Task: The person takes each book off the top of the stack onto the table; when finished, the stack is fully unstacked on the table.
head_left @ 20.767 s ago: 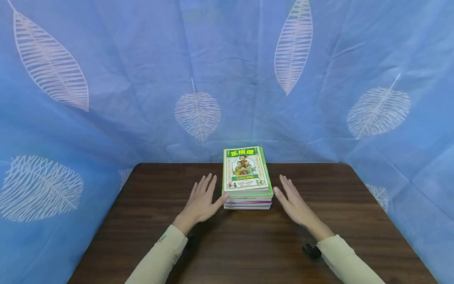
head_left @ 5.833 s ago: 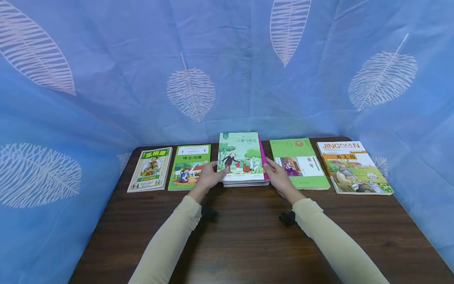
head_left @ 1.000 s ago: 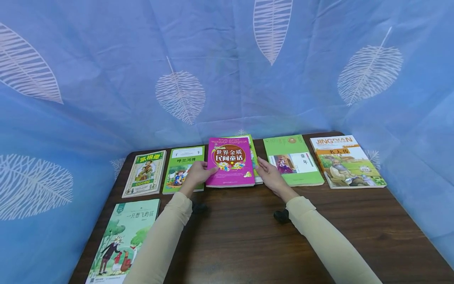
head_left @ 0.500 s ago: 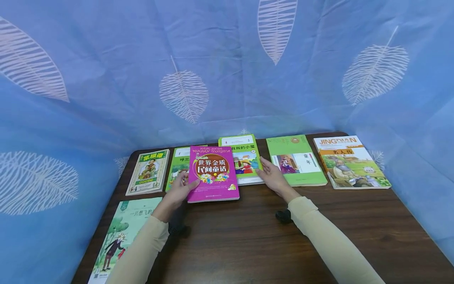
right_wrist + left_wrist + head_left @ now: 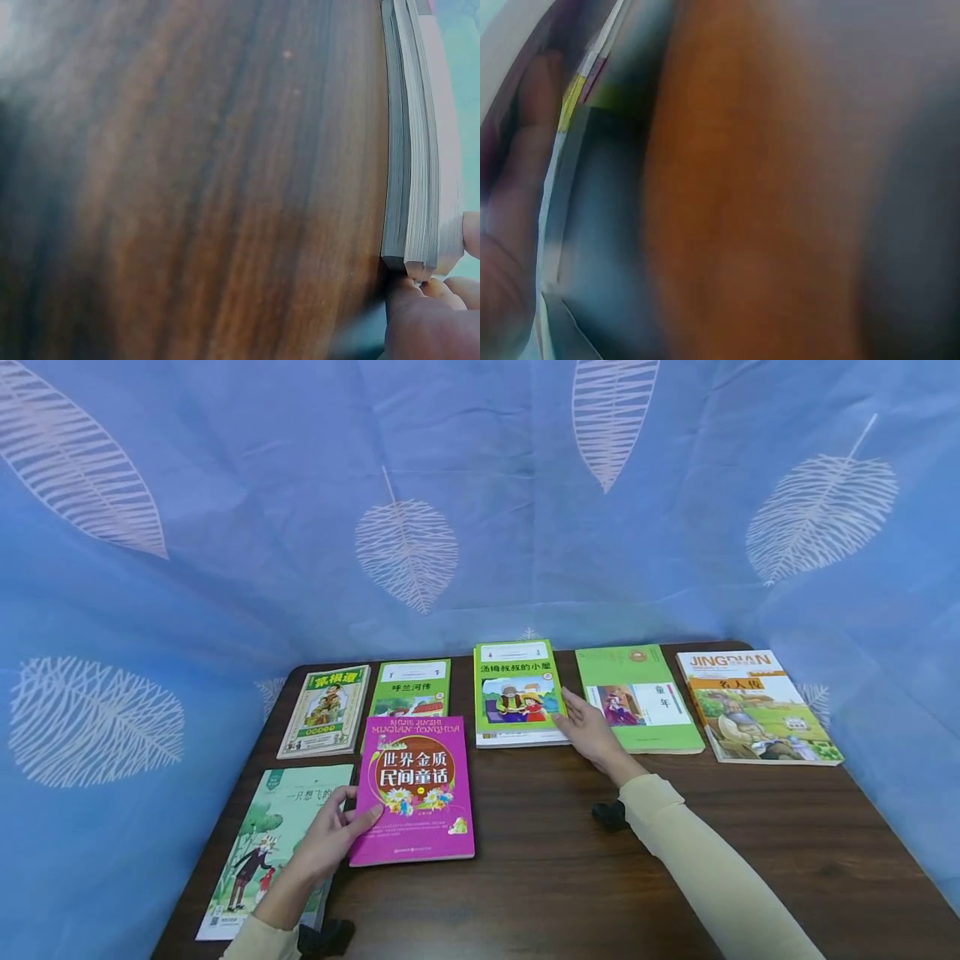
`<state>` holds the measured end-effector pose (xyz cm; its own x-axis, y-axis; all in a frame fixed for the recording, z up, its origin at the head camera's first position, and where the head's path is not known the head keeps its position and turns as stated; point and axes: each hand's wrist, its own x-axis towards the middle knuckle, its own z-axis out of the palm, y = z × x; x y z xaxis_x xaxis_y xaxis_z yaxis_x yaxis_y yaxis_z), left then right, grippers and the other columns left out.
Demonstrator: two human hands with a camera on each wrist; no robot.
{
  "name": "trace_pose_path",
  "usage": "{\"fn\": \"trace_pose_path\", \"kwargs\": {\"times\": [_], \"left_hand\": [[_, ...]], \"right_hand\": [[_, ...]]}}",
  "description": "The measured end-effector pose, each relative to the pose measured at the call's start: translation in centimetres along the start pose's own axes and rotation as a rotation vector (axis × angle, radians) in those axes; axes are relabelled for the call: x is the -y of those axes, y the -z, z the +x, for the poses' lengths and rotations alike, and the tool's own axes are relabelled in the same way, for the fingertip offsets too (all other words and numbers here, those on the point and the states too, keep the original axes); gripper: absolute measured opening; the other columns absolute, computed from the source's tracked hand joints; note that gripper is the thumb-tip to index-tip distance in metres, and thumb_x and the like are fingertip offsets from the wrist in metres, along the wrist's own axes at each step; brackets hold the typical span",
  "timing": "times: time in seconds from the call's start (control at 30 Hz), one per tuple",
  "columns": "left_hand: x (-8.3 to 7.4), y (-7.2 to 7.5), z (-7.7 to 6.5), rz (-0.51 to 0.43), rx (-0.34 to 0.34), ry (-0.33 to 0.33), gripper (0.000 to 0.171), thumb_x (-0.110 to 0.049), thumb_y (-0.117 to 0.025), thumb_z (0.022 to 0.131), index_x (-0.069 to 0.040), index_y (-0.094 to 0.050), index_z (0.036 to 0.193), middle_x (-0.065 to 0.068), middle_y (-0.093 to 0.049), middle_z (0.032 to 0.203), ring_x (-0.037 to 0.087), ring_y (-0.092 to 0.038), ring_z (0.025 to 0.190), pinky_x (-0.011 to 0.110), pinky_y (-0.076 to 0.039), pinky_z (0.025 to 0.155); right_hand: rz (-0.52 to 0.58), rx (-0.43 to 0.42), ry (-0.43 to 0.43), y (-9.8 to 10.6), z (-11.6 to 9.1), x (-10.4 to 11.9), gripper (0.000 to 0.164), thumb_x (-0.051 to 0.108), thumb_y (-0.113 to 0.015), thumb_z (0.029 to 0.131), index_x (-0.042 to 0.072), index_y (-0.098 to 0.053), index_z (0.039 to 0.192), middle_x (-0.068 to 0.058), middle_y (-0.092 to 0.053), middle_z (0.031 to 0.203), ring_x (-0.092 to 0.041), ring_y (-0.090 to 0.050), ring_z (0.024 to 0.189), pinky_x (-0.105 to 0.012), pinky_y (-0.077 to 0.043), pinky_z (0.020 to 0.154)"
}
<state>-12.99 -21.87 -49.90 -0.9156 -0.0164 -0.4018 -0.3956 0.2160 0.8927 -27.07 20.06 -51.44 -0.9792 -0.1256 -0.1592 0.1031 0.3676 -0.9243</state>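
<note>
My left hand point(image 5: 326, 839) pinches the left edge of a magenta storybook point(image 5: 420, 843), thumb on its cover. That book overlaps the lower part of a green book point(image 5: 408, 685) in the head view. In the left wrist view the hand point(image 5: 510, 277) shows blurred at the left side. My right hand point(image 5: 596, 731) touches the right edge of a small book stack, its fingers stretched along it. On top lies a green and white book point(image 5: 517, 668) with two cartoon figures. The right wrist view shows fingers point(image 5: 439, 296) at the corner of the stacked page edges point(image 5: 420, 187).
A mint-green book point(image 5: 255, 827) lies at the front left, partly under the left forearm. Along the back of the dark wooden table point(image 5: 540, 877) lie a cream book point(image 5: 326, 710), a green book point(image 5: 637, 735) and a white-orange book point(image 5: 757, 718). Blue leaf-patterned cloth point(image 5: 495, 543) hangs behind.
Over the last second my left hand has drawn the magenta book off the stack, leftward and nearer, baring the green and white book. My right hand stays by the stack. Earlier, all books were stacked.
</note>
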Motion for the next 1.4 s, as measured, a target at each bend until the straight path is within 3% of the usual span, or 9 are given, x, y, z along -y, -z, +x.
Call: {"fn": "trace_pose_path", "kwargs": {"times": [0.17, 0.37, 0.53, 0.67, 0.87, 1.0, 1.13, 1.3, 1.4], "left_hand": [[1.3, 0.4, -2.2, 0.010, 0.038, 0.013, 0.048, -0.024, -0.065, 0.106, -0.007, -0.036, 0.141, 0.008, -0.078, 0.095, 0.025, -0.078, 0.079, 0.031, -0.062, 0.064], [2.1, 0.7, -3.8, 0.039, 0.110, 0.000, 0.055, -0.027, -0.067, 0.105, -0.002, -0.035, 0.142, 0.008, -0.078, 0.095, 0.027, -0.079, 0.078, 0.033, -0.062, 0.063], [2.3, 0.3, -4.6, 0.111, 0.054, 0.008, 0.050, -0.023, -0.068, 0.103, -0.001, -0.039, 0.138, 0.010, -0.078, 0.093, 0.027, -0.078, 0.076, 0.034, -0.061, 0.060], [1.9, -0.3, -4.8, 0.251, -0.030, -0.001, 0.048, -0.022, -0.074, 0.100, 0.000, -0.046, 0.131, 0.012, -0.076, 0.092, 0.025, -0.077, 0.073, 0.037, -0.062, 0.059], [0.8, -0.9, -5.3, 0.674, -0.159, 0.001, 0.059, -0.038, -0.083, 0.090, 0.005, -0.063, 0.125, 0.005, -0.073, 0.085, 0.013, -0.066, 0.068, 0.030, -0.051, 0.057], [-0.5, -1.6, -5.9, 0.921, -0.219, -0.074, 0.057, -0.037, -0.088, 0.085, 0.007, -0.069, 0.116, 0.009, -0.073, 0.081, 0.016, -0.064, 0.066, 0.031, -0.050, 0.058], [-1.4, -2.2, -6.3, 1.096, -0.305, -0.205, 0.054, -0.032, -0.092, 0.081, 0.007, -0.071, 0.112, 0.017, -0.076, 0.087, 0.025, -0.071, 0.071, 0.038, -0.057, 0.061], [-2.4, -2.9, -5.3, 1.077, -0.317, -0.301, 0.053, -0.040, -0.089, 0.083, -0.003, -0.074, 0.118, 0.008, -0.074, 0.081, 0.018, -0.062, 0.061, 0.034, -0.048, 0.051], [-3.4, -3.7, -4.1, 1.004, -0.279, -0.345, 0.057, -0.050, -0.084, 0.087, -0.008, -0.075, 0.124, 0.005, -0.077, 0.089, 0.016, -0.066, 0.069, 0.035, -0.052, 0.057]], "right_hand": [[0.021, -0.009, 0.016, 0.3, 0.1, 0.1, 0.066, 0.019, -0.050, 0.112, 0.009, -0.017, 0.169, -0.016, -0.019, 0.176, -0.034, -0.022, 0.163, -0.047, -0.027, 0.131], [0.007, -0.016, 0.001, 0.5, 0.1, 0.2, 0.066, 0.022, -0.051, 0.112, 0.010, -0.019, 0.169, -0.014, -0.019, 0.176, -0.033, -0.023, 0.163, -0.046, -0.028, 0.130], [0.001, -0.014, -0.003, 0.6, 0.2, -0.1, 0.066, 0.022, -0.050, 0.112, 0.011, -0.018, 0.169, -0.016, -0.021, 0.175, -0.034, -0.023, 0.163, -0.047, -0.028, 0.130], [-0.008, -0.019, 0.000, 0.7, 0.2, -0.2, 0.067, 0.023, -0.050, 0.112, 0.011, -0.017, 0.169, -0.017, -0.021, 0.175, -0.035, -0.024, 0.162, -0.048, -0.028, 0.131], [-0.011, -0.021, 0.004, 0.7, 0.1, -0.1, 0.067, 0.024, -0.051, 0.112, 0.011, -0.018, 0.169, -0.016, -0.021, 0.175, -0.033, -0.024, 0.163, -0.046, -0.028, 0.131], [-0.018, -0.019, 0.008, 0.7, 0.1, -0.1, 0.067, 0.024, -0.051, 0.112, 0.010, -0.018, 0.169, -0.018, -0.021, 0.175, -0.035, -0.024, 0.162, -0.046, -0.028, 0.131], [0.003, -0.009, 0.017, 0.5, 0.2, -0.1, 0.067, 0.022, -0.051, 0.112, 0.009, -0.018, 0.169, -0.018, -0.022, 0.175, -0.035, -0.024, 0.162, -0.046, -0.028, 0.131], [0.014, 0.005, 0.009, 0.1, 0.2, -0.2, 0.068, 0.022, -0.050, 0.112, 0.011, -0.016, 0.169, -0.017, -0.022, 0.175, -0.034, -0.024, 0.163, -0.047, -0.029, 0.130], [0.009, -0.001, -0.003, -0.1, 0.1, -0.1, 0.067, 0.024, -0.050, 0.112, 0.012, -0.017, 0.169, -0.016, -0.023, 0.175, -0.033, -0.024, 0.163, -0.046, -0.029, 0.130]]}}
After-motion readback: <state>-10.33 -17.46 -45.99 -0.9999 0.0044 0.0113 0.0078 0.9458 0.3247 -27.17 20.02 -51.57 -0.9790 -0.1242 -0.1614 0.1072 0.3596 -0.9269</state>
